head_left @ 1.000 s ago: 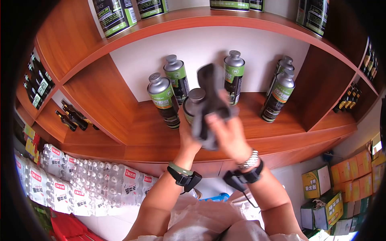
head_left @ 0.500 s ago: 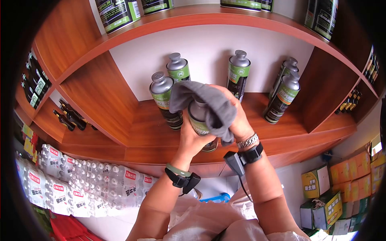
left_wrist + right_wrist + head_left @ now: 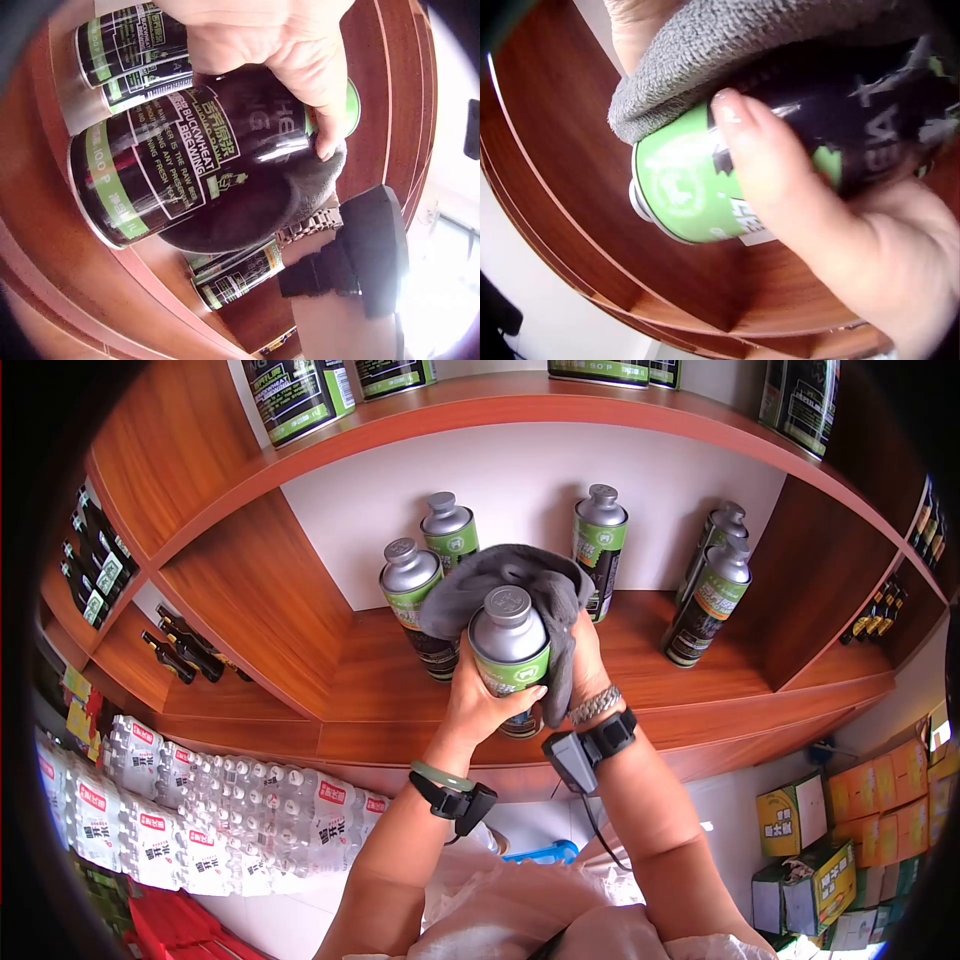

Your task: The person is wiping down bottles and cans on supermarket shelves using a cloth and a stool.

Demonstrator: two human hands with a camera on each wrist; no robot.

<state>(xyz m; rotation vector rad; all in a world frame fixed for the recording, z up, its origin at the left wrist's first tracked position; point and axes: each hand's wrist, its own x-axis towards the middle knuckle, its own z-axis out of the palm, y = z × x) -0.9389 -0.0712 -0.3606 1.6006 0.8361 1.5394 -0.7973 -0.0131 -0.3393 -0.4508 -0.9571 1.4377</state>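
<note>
At the front of a glossy reddish-brown wooden shelf (image 3: 362, 655), both forearms reach up from below and slant inward until the hands meet around one tall cylindrical metal can with a silver domed top, green band and black body (image 3: 510, 647). The left hand (image 3: 482, 700) is curled round the can from its left side, its thumb (image 3: 524, 701) laid across the front toward the right. The left wrist view shows the can's printed black side tilted beneath that hand; whether its base touches the shelf I cannot tell. The right hand (image 3: 588, 655) holds a thick dark-grey fabric cloth (image 3: 562, 582) against the can's right side; the cloth hides most of its fingers and spreads round behind the silver top. A pale green bangle (image 3: 445, 776) circles the left wrist, and a silver link bracelet (image 3: 596, 705) the right. Close behind the cloth, to the left, stand a nearer matching can (image 3: 412, 595) and a farther matching can (image 3: 450, 532). Another matching can (image 3: 601, 540) stands behind the right hand, and a front right-hand can (image 3: 707, 605) partly covers one more
</note>
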